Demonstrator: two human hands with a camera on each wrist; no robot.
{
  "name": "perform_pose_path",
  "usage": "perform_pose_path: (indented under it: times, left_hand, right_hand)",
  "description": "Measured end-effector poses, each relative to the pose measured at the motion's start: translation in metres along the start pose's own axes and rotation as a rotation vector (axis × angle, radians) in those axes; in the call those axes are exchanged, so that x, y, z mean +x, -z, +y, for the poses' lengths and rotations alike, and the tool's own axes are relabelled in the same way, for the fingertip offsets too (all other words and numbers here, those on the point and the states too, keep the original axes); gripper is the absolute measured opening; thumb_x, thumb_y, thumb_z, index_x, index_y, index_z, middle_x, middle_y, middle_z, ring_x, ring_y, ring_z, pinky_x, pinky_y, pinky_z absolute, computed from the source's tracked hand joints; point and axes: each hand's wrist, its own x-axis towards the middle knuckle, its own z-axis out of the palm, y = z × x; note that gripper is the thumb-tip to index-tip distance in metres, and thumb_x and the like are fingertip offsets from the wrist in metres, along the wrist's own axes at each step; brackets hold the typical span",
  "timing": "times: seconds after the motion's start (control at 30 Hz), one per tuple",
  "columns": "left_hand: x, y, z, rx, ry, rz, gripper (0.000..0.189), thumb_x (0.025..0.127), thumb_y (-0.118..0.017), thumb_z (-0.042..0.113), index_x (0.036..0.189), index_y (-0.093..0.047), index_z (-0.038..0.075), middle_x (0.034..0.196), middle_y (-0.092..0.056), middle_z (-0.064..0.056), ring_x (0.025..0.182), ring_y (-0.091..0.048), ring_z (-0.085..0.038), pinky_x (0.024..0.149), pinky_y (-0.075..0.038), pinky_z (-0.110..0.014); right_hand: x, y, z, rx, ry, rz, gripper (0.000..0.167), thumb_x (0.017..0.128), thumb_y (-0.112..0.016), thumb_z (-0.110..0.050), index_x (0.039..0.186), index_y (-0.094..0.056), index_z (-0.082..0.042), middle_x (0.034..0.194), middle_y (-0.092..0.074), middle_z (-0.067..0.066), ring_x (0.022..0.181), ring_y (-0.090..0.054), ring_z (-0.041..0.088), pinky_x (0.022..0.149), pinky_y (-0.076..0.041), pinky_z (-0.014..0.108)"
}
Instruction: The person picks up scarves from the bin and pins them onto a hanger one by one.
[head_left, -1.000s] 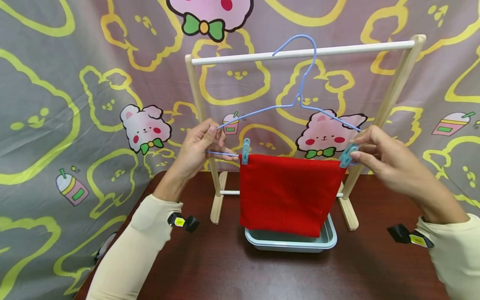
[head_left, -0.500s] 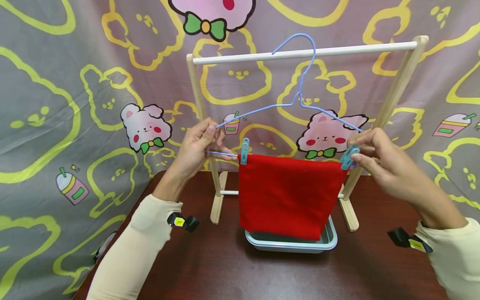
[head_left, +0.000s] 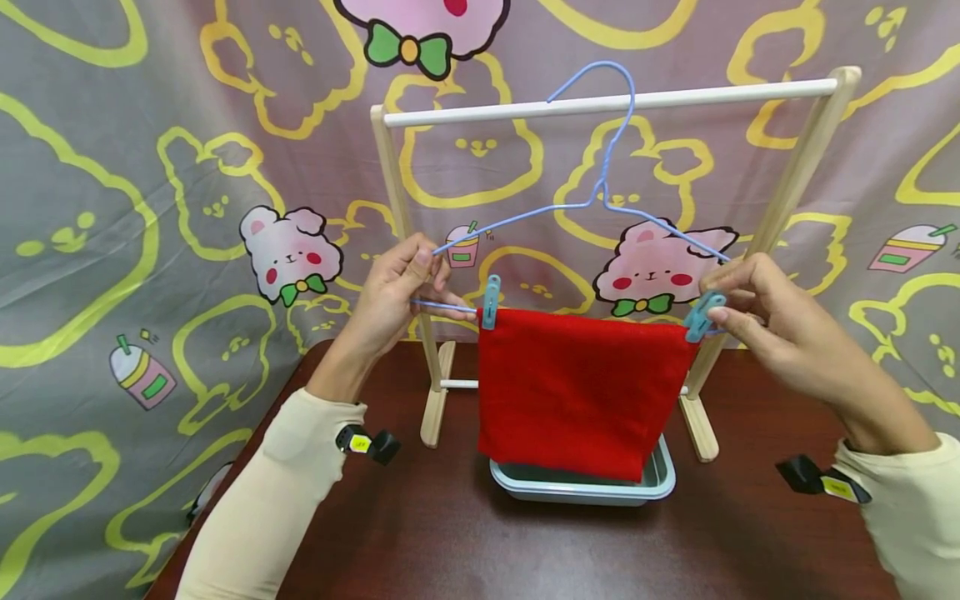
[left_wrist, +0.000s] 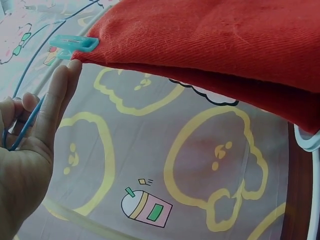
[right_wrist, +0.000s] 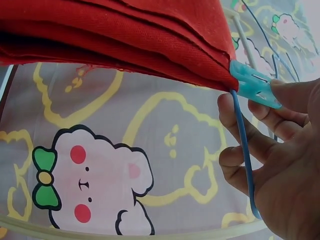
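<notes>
A blue wire hanger (head_left: 540, 213) is held up in front of the rack, its hook near the rack's top bar. Over its lower wire hangs a folded red cloth (head_left: 577, 392), with a teal clothespin (head_left: 491, 302) at its left corner. My left hand (head_left: 405, 283) grips the hanger's left end, thumb on the upper wire and fingers along the lower one. At the right corner my right hand (head_left: 772, 321) pinches a second teal clothespin (right_wrist: 255, 84) between thumb and finger. In the right wrist view that clothespin sits on the cloth's edge, and the hanger wire crosses the palm.
The white top bar (head_left: 480, 115) of a wooden rack spans the back, its feet (head_left: 699, 429) on the dark brown table (head_left: 420, 517). Below the cloth stands a grey-blue basin (head_left: 585, 492), partly hidden by it. A patterned curtain (head_left: 187, 275) hangs behind.
The right hand and its clothespin have shifted slightly to the right, and the cloth's right corner has gone with them. The hanger's hook sits slightly higher. The left hand stays nearly still.
</notes>
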Motion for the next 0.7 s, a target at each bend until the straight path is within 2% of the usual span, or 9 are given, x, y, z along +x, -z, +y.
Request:
perform_pose_path:
  times: [0.27,0.47,0.57,0.7]
  left_hand:
    - [-0.0016,0.0009,-0.0026,-0.012,0.01,0.001,0.033,0.105,-0.05,0.039,0.088,-0.051,0.01,0.081,-0.048,-0.003,0.073,-0.078,-0.023,0.069,-0.066,-0.045]
    - [-0.0021,0.0017,-0.0044,-0.024,0.018,0.008,0.035,0.103,-0.051,0.041,0.088,-0.05,0.009,0.08,-0.048,-0.003,0.073,-0.078,-0.024,0.07,-0.066,-0.047]
    - [-0.0024,0.0015,-0.0034,-0.045,0.018,0.015,0.035,0.104,-0.052,0.04,0.089,-0.05,0.009,0.079,-0.049,-0.003,0.072,-0.079,-0.023,0.069,-0.066,-0.047]
    - [-0.0023,0.0002,-0.001,-0.057,0.019,0.016,0.034,0.104,-0.052,0.039,0.09,-0.051,0.008,0.078,-0.05,-0.004,0.072,-0.079,-0.024,0.069,-0.066,-0.048]
  right_hand:
    - [-0.0051,0.0004,-0.0008,-0.02,-0.001,-0.057,0.038,0.086,-0.065,0.026,0.115,-0.049,0.007,0.124,-0.056,-0.01,0.103,-0.065,0.0,0.08,-0.056,0.009]
    - [-0.006,0.0002,-0.0013,-0.029,0.01,-0.062,0.034,0.086,-0.068,0.022,0.109,-0.053,0.004,0.119,-0.062,-0.01,0.096,-0.066,0.002,0.082,-0.052,0.009]
    - [-0.0073,0.0006,-0.0012,-0.029,-0.015,-0.076,0.036,0.084,-0.069,0.024,0.107,-0.053,0.002,0.119,-0.063,-0.01,0.097,-0.067,0.002,0.082,-0.052,0.009]
    - [-0.0098,0.0018,-0.0003,-0.04,-0.046,-0.094,0.032,0.088,-0.07,0.018,0.107,-0.052,0.0,0.121,-0.061,-0.011,0.1,-0.067,0.001,0.083,-0.053,0.008]
